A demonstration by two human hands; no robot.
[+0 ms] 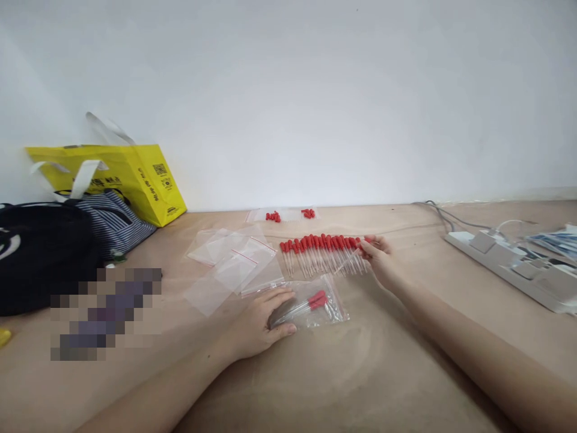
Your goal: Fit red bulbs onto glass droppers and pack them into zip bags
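Observation:
My left hand (pixel 259 319) rests on the table at the left end of a clear zip bag (pixel 336 313), its thumb and fingers spread apart and touching the bag. Inside this bag lie a few droppers with red bulbs (pixel 318 299). At the right end of a row of red-bulbed droppers (pixel 315 243), my right hand (pixel 378 252) pinches one dropper (pixel 348 262). Its clear tube slants down to the left, across others in the row. My fingers partly hide its red bulb.
Flat clear zip bags (pixel 232 270) overlap left of the row. Behind, filled bags (pixel 288 215) lie by the wall. A yellow bag (pixel 157 186), a dark bag (pixel 40 258) and a pixelated patch are left; a white power strip (pixel 509 270) with cables is right.

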